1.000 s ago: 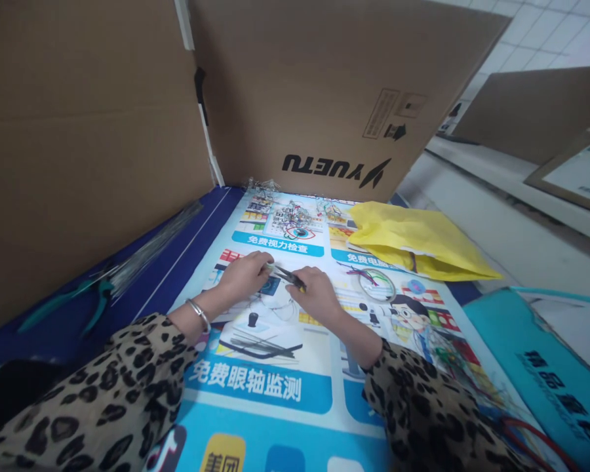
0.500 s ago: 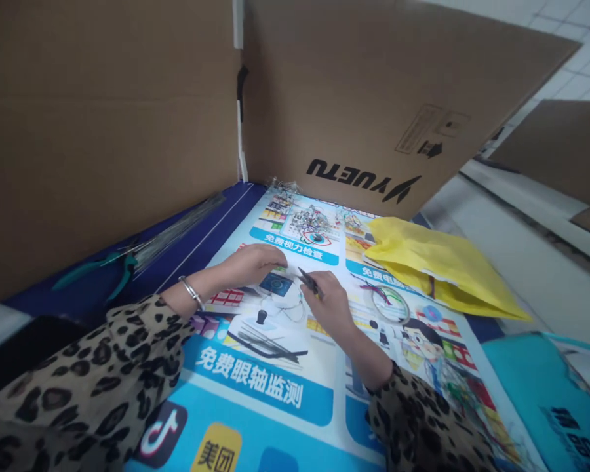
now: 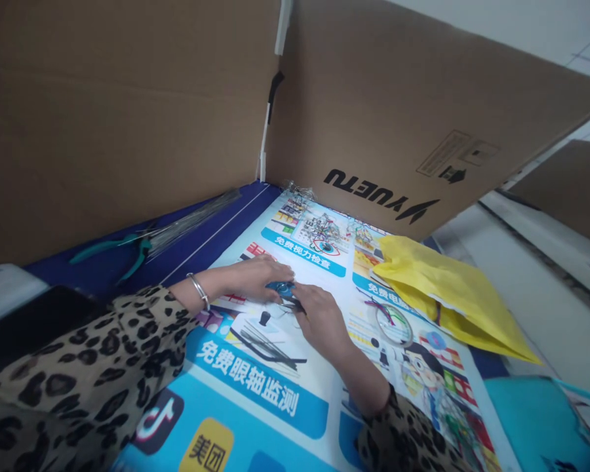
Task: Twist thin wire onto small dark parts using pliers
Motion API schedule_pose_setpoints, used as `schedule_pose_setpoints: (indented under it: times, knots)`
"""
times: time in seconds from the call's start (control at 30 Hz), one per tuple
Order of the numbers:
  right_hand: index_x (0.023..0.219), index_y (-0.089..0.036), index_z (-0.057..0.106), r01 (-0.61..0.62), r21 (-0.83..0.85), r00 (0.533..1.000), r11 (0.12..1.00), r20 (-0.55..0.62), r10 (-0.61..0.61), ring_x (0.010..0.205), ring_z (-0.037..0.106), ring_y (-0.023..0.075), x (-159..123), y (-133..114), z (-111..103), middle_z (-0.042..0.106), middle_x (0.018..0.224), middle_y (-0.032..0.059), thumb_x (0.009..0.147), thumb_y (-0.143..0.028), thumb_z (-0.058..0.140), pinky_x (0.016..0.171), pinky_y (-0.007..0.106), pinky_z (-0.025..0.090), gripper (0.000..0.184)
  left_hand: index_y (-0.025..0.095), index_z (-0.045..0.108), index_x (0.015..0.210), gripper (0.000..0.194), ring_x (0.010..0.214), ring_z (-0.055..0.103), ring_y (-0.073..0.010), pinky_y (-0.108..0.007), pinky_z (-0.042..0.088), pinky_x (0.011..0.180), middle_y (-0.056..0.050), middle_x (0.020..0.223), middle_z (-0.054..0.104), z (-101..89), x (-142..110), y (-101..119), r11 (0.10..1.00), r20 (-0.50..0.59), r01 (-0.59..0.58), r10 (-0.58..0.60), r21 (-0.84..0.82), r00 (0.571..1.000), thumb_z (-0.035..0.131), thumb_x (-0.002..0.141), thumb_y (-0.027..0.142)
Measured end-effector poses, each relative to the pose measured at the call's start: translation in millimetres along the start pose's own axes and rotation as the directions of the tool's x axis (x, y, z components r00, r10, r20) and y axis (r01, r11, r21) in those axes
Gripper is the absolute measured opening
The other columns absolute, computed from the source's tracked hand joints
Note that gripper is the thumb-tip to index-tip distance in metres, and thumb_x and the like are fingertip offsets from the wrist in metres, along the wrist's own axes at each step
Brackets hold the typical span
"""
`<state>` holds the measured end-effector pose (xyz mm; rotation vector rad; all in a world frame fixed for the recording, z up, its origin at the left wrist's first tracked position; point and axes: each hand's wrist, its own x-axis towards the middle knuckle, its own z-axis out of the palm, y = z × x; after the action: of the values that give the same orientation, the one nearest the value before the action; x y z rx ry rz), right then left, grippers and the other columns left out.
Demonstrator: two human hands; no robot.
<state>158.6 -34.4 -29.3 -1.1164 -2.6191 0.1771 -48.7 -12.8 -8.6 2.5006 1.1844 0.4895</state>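
My left hand, with a silver bangle on its wrist, is bent over the printed poster sheet, its fingers closed together. What its fingertips pinch is hidden. Close against it, my right hand has curled fingers around a small dark pointed tool, mostly covered by the fingers. Between the hands shows a blue patch; whether it is print or a loose piece I cannot tell. Just in front of the hands lie several thin dark and grey strips, perhaps partly printed.
Teal-handled pliers and a bundle of thin wires lie at left. Tangled wire pieces sit at the back. A clear ring, yellow bag and teal pouch are at right. Cardboard walls stand behind.
My hands have come together; the right hand's dark tool, clearly visible before, is now mostly covered. The whole view has shifted slightly.
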Motion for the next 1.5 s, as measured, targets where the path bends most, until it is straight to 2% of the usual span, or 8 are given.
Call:
schedule_pose_setpoints:
  times: [0.1, 0.4, 0.53, 0.7, 0.87, 1.0, 1.17, 1.5]
  knots:
    - [0.116, -0.019, 0.052, -0.004, 0.000, 1.000, 1.000, 0.001, 0.004, 0.113, 0.043, 0.0215, -1, -1, 0, 0.053, 0.123, 0.0055, 0.076, -0.016, 0.049, 0.093, 0.038, 0.033, 0.040, 0.025, 0.048, 0.121, 0.047, 0.123, 0.039, -0.0187, -0.035, 0.018, 0.104, -0.006, 0.128, 0.050, 4.4, -2, -1, 0.995, 0.083, -0.095, 0.094, 0.003, 0.992, 0.057, 0.075, 0.030]
    - [0.113, -0.022, 0.054, -0.011, 0.001, 1.000, 1.000, -0.006, 0.011, 0.114, 0.042, 0.0211, -1, -3, 1, 0.053, 0.124, 0.0052, 0.075, -0.015, 0.050, 0.093, 0.038, 0.033, 0.039, 0.027, 0.036, 0.131, 0.055, 0.133, 0.020, -0.0197, -0.039, 0.008, 0.106, -0.005, 0.137, 0.039, 4.5, -8, -4, 0.999, 0.143, -0.010, 0.015, -0.038, 0.990, 0.052, 0.079, 0.037]
    - [0.108, -0.022, 0.055, -0.016, 0.067, 0.990, 0.998, -0.142, 0.025, 0.106, 0.048, 0.0194, -3, 3, 3, 0.059, 0.113, 0.0056, 0.079, -0.019, 0.047, 0.089, 0.035, 0.036, 0.030, 0.023, 0.041, 0.128, 0.053, 0.128, 0.031, -0.0197, -0.035, 0.018, 0.105, -0.008, 0.136, 0.041, 4.8, -5, -8, 0.997, 0.040, -0.008, 0.011, -0.082, 0.999, 0.052, 0.079, 0.040]
    - [0.096, -0.019, 0.059, -0.183, 0.161, 0.926, 0.970, -0.303, 0.225, 0.088, 0.054, 0.0187, 0, 14, 4, 0.063, 0.090, 0.0062, 0.082, -0.027, 0.045, 0.081, 0.032, 0.040, 0.022, 0.017, 0.058, 0.109, 0.035, 0.105, 0.052, -0.0186, -0.030, 0.035, 0.092, -0.008, 0.110, 0.061, 9.8, 5, -13, 0.997, -0.171, 0.079, -0.079, -0.007, 0.982, 0.047, 0.083, 0.036]
    - [0.096, -0.021, 0.061, -0.356, 0.262, 0.890, 0.897, -0.196, 0.411, 0.084, 0.056, 0.0181, 11, 18, -2, 0.064, 0.089, 0.0038, 0.080, -0.031, 0.047, 0.076, 0.030, 0.041, 0.024, 0.020, 0.064, 0.094, 0.025, 0.090, 0.056, -0.0184, -0.029, 0.040, 0.081, -0.006, 0.090, 0.064, 16.1, 19, -11, 0.981, -0.193, 0.173, -0.153, 0.092, 0.969, 0.046, 0.082, 0.032]
    - [0.091, -0.022, 0.062, -0.380, 0.245, 0.901, 0.892, -0.121, 0.417, 0.081, 0.057, 0.0169, 23, 17, -4, 0.065, 0.085, 0.0018, 0.077, -0.029, 0.050, 0.072, 0.027, 0.040, 0.020, 0.021, 0.065, 0.083, 0.021, 0.084, 0.056, -0.0175, -0.028, 0.041, 0.077, -0.004, 0.085, 0.063, 21.3, 27, -10, 0.974, -0.143, 0.200, -0.184, 0.107, 0.972, 0.045, 0.081, 0.025]
    - [0.084, -0.023, 0.063, -0.399, 0.241, 0.908, 0.885, -0.035, 0.419, 0.064, 0.055, 0.0139, 36, 17, -2, 0.062, 0.069, -0.0015, 0.075, -0.034, 0.052, 0.059, 0.023, 0.036, 0.018, 0.020, 0.063, 0.084, 0.021, 0.084, 0.056, -0.0163, -0.027, 0.042, 0.075, -0.003, 0.086, 0.061, 23.9, 30, -5, 0.973, -0.189, 0.230, -0.222, 0.020, 0.957, 0.043, 0.080, 0.017]
    - [0.076, -0.022, 0.060, -0.401, 0.323, 0.901, 0.857, -0.031, 0.433, 0.057, 0.051, 0.0115, 39, 16, -4, 0.058, 0.060, -0.0033, 0.074, -0.030, 0.050, 0.054, 0.021, 0.032, 0.013, 0.017, 0.060, 0.077, 0.012, 0.073, 0.055, -0.0131, -0.023, 0.041, 0.067, -0.001, 0.075, 0.061, 26.5, 32, -2, 0.973, -0.269, 0.136, -0.184, -0.189, 0.945, 0.049, 0.079, 0.017]
